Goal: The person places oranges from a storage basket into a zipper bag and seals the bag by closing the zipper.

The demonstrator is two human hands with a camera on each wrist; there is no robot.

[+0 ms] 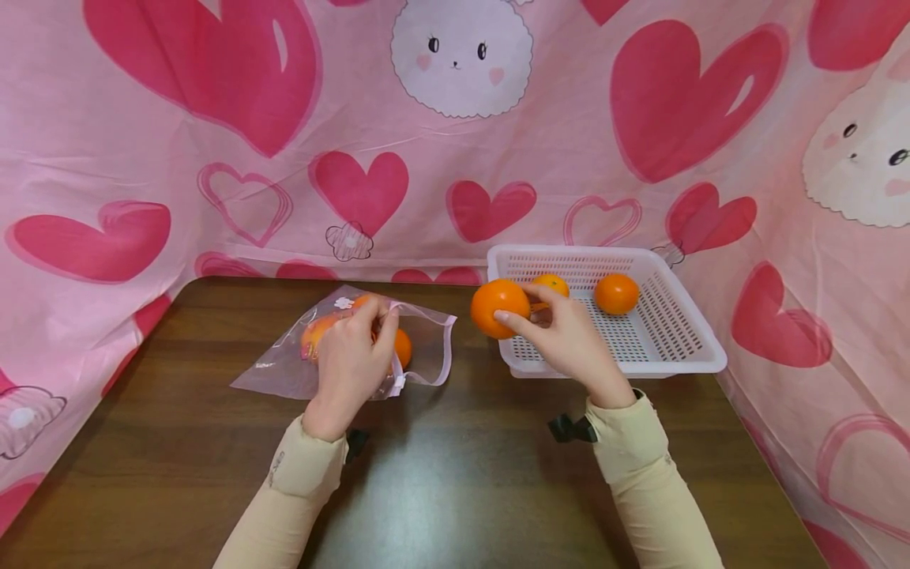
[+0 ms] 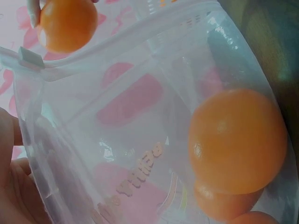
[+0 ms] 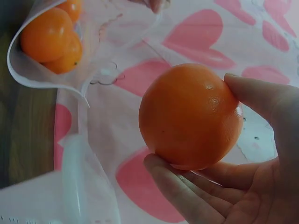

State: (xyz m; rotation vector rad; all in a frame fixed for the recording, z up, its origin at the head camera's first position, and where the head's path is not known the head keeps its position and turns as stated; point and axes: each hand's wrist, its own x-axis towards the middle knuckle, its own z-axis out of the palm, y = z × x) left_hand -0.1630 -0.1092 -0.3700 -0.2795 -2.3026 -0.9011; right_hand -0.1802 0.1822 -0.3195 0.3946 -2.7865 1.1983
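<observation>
In the head view my left hand (image 1: 348, 363) pinches the upper side of a clear zip bag (image 1: 431, 336) printed with small designs. The bag's mouth gapes toward the right, and a white slider (image 2: 32, 57) sits on its zip edge in the left wrist view. Several oranges (image 2: 238, 140) lie inside the bag, grouped together in the right wrist view. Between the bag and the basket, my right hand (image 1: 569, 336) holds another orange (image 3: 191, 116) in the air, thumb on one side and fingers on the other. This orange is apart from the bag's mouth.
A white perforated plastic basket (image 1: 690, 366) stands on the right of the brown wooden table (image 1: 455, 474). Two oranges are in it, one near the right side (image 1: 617, 294) and one (image 1: 550, 286) partly behind my right hand. Pink heart-print cloth (image 1: 419, 126) encloses the back and sides.
</observation>
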